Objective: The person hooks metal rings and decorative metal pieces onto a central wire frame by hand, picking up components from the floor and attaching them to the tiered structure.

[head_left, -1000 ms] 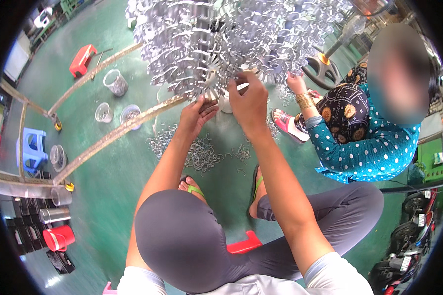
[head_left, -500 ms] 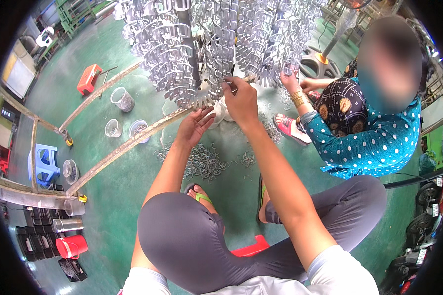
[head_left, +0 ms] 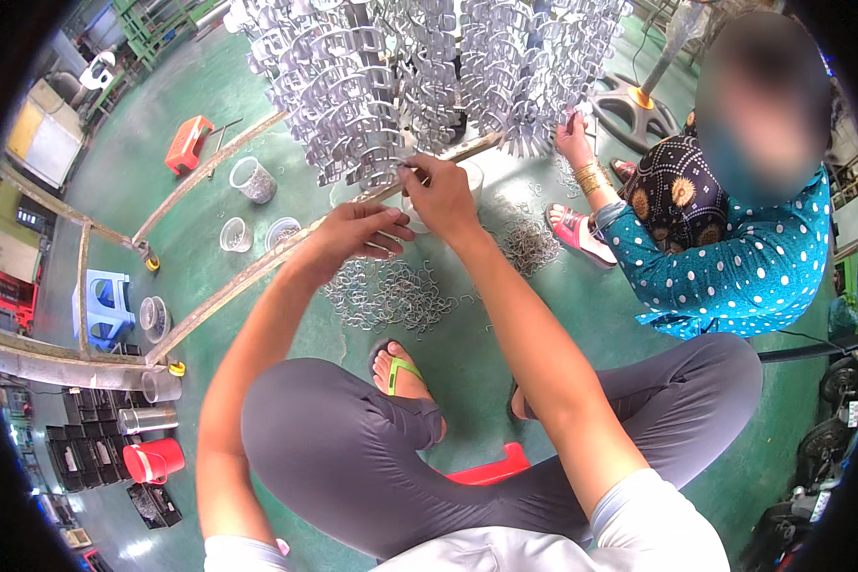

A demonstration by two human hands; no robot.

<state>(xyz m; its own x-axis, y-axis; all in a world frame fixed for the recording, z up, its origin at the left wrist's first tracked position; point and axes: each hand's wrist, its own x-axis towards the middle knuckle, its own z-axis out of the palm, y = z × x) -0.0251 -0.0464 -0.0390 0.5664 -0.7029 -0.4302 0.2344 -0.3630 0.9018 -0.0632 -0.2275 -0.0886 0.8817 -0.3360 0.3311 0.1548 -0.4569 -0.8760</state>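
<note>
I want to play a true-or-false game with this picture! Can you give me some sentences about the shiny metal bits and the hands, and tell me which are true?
1. Both of the person's hands are up at the hanging cluster of shiny silver curved metal pieces. True: the left hand and right hand reach its lower edge.
2. The floor is red. False: the painted floor is green.
3. A pile of small silver metal hooks lies on the floor below the hands. True.
4. The small plastic step stool on the left is yellow. False: it is blue.
5. The co-worker in the teal polka-dot top keeps a hand away from the metal pieces. False: that hand touches them.
</note>
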